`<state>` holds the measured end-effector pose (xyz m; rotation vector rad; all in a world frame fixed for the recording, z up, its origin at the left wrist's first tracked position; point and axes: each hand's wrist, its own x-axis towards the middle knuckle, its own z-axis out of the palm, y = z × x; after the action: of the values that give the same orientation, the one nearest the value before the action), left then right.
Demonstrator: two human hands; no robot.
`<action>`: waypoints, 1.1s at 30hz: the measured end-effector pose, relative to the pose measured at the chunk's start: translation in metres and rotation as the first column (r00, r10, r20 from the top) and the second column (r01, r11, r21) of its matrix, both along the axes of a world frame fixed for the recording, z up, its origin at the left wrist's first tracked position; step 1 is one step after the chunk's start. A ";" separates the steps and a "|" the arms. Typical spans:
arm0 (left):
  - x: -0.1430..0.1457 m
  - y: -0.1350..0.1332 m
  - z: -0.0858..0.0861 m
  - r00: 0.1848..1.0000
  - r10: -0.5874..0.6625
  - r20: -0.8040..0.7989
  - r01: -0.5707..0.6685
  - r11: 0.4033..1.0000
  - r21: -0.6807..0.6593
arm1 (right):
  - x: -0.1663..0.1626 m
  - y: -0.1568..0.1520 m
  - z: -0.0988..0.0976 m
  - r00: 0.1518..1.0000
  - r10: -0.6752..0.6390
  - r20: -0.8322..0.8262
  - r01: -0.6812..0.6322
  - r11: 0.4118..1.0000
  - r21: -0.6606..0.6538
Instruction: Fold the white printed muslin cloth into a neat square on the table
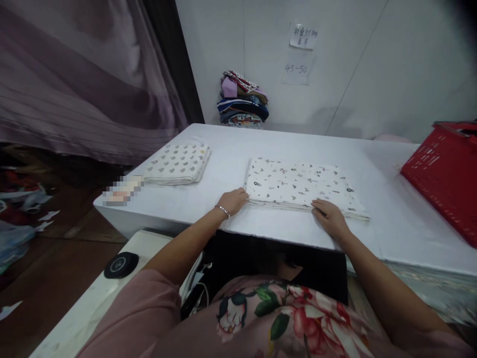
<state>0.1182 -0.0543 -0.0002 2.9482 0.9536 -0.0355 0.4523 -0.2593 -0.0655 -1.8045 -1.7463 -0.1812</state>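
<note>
A white folded cloth (pixel 298 181) printed with small grey and black motifs lies flat on the white-covered table in front of me. My left hand (pixel 234 200) is at its near left corner, fingers closed on the layered edge, with a bracelet on the wrist. Farther right along the near edge, my right hand (pixel 330 219) has its fingertips over the top of the layers and its thumb in front of the fold. Part of each thumb's grip is hidden. To the left sits another white folded cloth (pixel 177 163) with rows of grey prints.
The white table (pixel 223 149) stands near a pale wall. A pile of folded fabrics (pixel 244 102) is behind its far edge. At the right is a red plastic basket (pixel 443 174). A black round object (pixel 121 265) sits on a lower surface at left, below a hanging mauve curtain (pixel 85 84).
</note>
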 end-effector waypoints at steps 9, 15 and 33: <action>0.010 0.010 0.008 1.000 0.007 -0.023 -0.006 1.000 0.024 | -0.001 0.000 0.001 1.000 -0.008 -0.018 0.008 1.000 -0.013; 0.002 0.003 -0.011 1.000 -0.017 0.016 0.015 0.995 0.100 | -0.002 0.000 0.003 1.000 -0.006 -0.026 0.006 1.000 -0.018; -0.003 -0.001 -0.005 1.000 0.008 0.025 -0.008 1.000 -0.028 | -0.001 0.000 -0.001 0.999 -0.010 -0.045 0.009 1.000 -0.020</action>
<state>0.1150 -0.0553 -0.0048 2.9118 0.9535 -0.0114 0.4515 -0.2590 -0.0662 -1.8175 -1.7137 -0.1267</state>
